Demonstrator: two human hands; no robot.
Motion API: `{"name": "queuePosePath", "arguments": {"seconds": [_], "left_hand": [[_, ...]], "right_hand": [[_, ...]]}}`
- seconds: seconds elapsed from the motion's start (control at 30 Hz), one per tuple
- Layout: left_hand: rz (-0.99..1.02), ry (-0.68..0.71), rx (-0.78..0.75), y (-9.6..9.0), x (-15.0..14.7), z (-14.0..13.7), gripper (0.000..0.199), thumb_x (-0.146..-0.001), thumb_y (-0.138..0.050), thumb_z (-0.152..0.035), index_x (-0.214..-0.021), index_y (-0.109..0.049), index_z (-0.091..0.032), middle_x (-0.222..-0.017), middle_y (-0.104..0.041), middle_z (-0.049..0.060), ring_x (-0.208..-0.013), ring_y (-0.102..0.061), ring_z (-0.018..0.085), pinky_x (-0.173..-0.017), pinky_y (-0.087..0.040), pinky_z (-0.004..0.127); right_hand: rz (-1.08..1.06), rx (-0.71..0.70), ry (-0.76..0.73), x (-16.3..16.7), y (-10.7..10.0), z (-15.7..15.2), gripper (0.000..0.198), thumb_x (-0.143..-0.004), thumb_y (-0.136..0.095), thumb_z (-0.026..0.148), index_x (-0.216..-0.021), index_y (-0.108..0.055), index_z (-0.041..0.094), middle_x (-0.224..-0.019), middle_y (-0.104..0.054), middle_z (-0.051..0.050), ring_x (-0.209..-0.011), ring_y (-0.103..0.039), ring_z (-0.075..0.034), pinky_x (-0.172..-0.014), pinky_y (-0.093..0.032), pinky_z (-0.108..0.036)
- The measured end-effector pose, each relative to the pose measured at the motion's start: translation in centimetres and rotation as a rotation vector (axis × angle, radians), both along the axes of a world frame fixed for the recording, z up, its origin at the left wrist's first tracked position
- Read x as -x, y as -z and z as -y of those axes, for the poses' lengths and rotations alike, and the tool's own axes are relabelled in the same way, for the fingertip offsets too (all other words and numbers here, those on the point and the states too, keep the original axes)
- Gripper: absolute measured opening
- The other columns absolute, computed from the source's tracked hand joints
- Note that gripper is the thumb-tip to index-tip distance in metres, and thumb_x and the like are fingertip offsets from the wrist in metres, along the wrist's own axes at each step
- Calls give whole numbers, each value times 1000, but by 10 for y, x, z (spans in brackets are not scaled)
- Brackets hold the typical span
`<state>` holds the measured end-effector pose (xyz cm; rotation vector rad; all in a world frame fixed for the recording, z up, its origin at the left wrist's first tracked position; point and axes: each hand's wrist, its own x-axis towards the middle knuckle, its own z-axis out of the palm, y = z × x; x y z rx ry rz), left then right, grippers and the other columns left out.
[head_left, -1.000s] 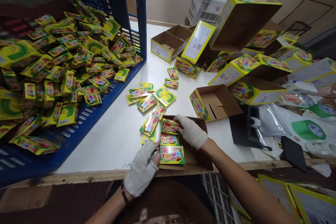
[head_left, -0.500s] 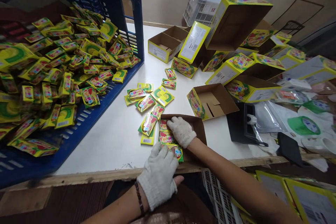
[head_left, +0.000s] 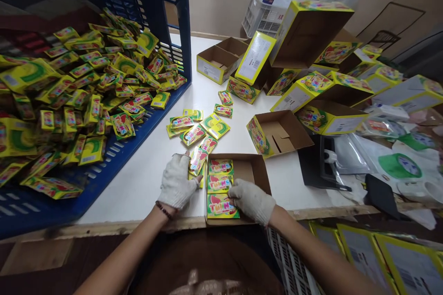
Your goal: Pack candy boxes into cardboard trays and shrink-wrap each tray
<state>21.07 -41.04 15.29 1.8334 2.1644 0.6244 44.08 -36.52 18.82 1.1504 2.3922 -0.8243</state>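
Observation:
A shallow open cardboard box [head_left: 258, 168] stands at the table's front edge, with three small yellow-green candy boxes [head_left: 220, 183] in a column along its left side. My right hand [head_left: 253, 200], in a white fingerless glove, reaches inside with bent fingers closed on the right edge of the nearest candy box [head_left: 221, 206]. Left of the cardboard box, my gloved left hand [head_left: 178, 182] has its thumb and fingers around a candy box [head_left: 198, 160] in a loose pile. More candy boxes [head_left: 193, 134] lie just beyond.
A large blue crate [head_left: 138, 147], tipped on its side and full of candy boxes, takes up the left. An open carton [head_left: 290, 133] lies right of centre, with several stacked cartons [head_left: 304, 32] behind. A black tray [head_left: 316, 166] and plastic packaging [head_left: 353, 154] lie at right.
My left hand has moved up and left from the cardboard box's near end to the loose pile. My right hand has slid toward me, uncovering the column of candy boxes.

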Motion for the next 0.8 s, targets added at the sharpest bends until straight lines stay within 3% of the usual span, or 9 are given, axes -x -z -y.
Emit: {"name": "queuePosePath", "arguments": {"seconds": [0.07, 0.13, 0.27, 0.37, 0.43, 0.5, 0.6, 0.67, 0.8], "left_hand": [[41, -14, 100, 11, 6, -8, 55, -76, -63, -32, -126, -52, -12, -111, -61, 14, -101, -59, 30, -87, -50, 43], [184, -64, 76, 15, 11, -7, 48, -80, -59, -32, -123, -54, -12, -111, -63, 12, -100, -61, 27, -88, -51, 41], [444, -142, -202, -3, 12, 16, 58, -82, -60, -45, -131, -50, -16, -121, -63, 10, -106, -62, 23, -95, -50, 38], [416, -70, -358, -26, -5, 26, 61, -79, -64, -46, -131, -51, -17, -127, -61, 10, -115, -59, 25, -104, -46, 39], [396, 17, -404, -34, -18, 27, 58, -80, -65, -45, -130, -53, -17, -125, -63, 10, -114, -61, 25, -102, -48, 37], [409, 80, -405, -32, -23, 26, 55, -84, -61, -42, -132, -50, -17, -125, -64, 11, -112, -62, 23, -100, -50, 36], [383, 41, -344, -16, -12, 22, 47, -90, -50, -35, -133, -48, -17, -128, -61, 12, -116, -60, 24, -103, -48, 41], [264, 84, -229, -3, 1, 16, 48, -84, -55, -31, -130, -52, -16, -127, -60, 14, -123, -55, 27, -106, -45, 45], [-19, 302, 43, 17, 13, -1, 79, -62, -76, -31, -135, -49, -15, -134, -53, 18, -138, -36, 39, -110, -32, 58]], "right_hand": [[13, 1, -25, 3, 1, 6, 11, -85, -64, 21, -77, -70, 17, -96, -64, -7, -80, -58, -16, -65, -40, -25], [-16, 16, 17, 4, -2, 3, 7, -84, -65, 21, -80, -70, 18, -94, -64, -7, -82, -59, -18, -69, -42, -26], [-405, -38, 418, 10, -16, -11, 22, -88, -58, 28, -106, -66, 20, -102, -66, -7, -96, -61, -21, -84, -47, -32], [-779, 192, 568, 26, -25, -12, 43, -86, -57, 39, -125, -52, 19, -110, -66, -8, -99, -62, -20, -83, -50, -33], [-926, 335, 477, 35, -30, -9, 47, -84, -59, 42, -124, -50, 18, -114, -65, -9, -101, -62, -21, -85, -50, -34], [-943, 290, 401, 36, -35, -10, 44, -86, -56, 41, -122, -51, 17, -118, -64, -10, -104, -60, -22, -88, -49, -35], [-737, 130, 322, 20, -40, -25, 38, -88, -51, 30, -123, -52, 17, -115, -65, -10, -100, -60, -22, -87, -48, -36], [-551, 104, 193, 8, -38, -42, 35, -85, -52, 20, -119, -57, 17, -110, -67, -7, -97, -61, -21, -88, -47, -35], [-240, 127, -64, 10, -14, -64, 24, -84, -57, 16, -104, -69, 19, -101, -69, -5, -95, -61, -21, -87, -46, -32]]}}
